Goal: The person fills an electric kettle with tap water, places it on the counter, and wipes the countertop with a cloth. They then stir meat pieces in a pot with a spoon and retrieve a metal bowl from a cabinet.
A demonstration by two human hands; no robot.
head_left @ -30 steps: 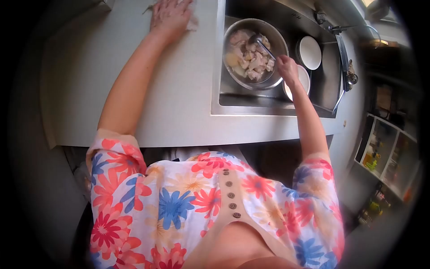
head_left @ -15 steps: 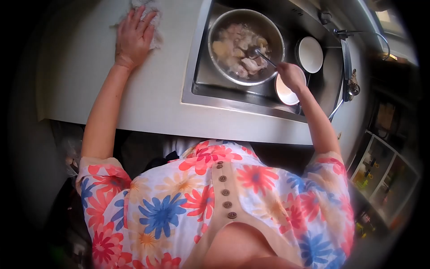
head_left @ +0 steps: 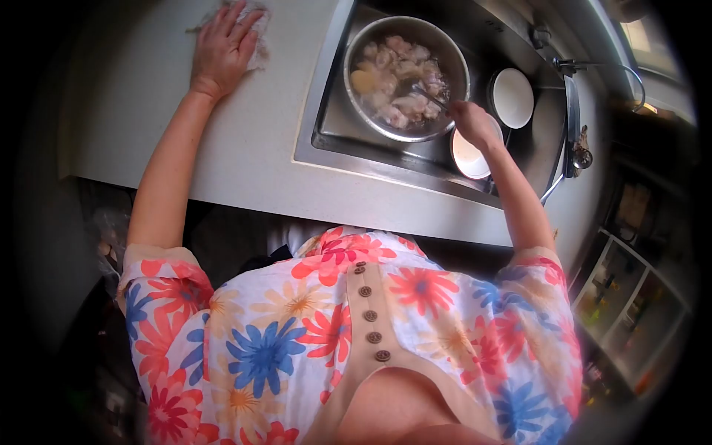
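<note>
My left hand (head_left: 221, 55) lies with fingers spread on a pale cloth (head_left: 257, 37) on the white countertop. My right hand (head_left: 475, 122) is closed around the handle of a metal ladle (head_left: 430, 97). The ladle's bowl is under the liquid in a round steel pot (head_left: 401, 135), out of sight. Pale chunks of meat (head_left: 397, 55) and a yellowish piece (head_left: 363, 81) sit in the liquid. The pot stands in the steel sink. Just below my right hand is a white bowl (head_left: 469, 158), partly covered by the hand.
Another white bowl (head_left: 512, 99) stands at the right in the sink (head_left: 371, 151). A curved faucet (head_left: 630, 73) rises beyond it. The countertop (head_left: 245, 159) runs along the left and front. Shelves (head_left: 630, 285) are at the far right.
The pot and sink appear further left in view, and my left hand with the cloth has shifted left. The ladle's bowl, visible before, is now submerged.
</note>
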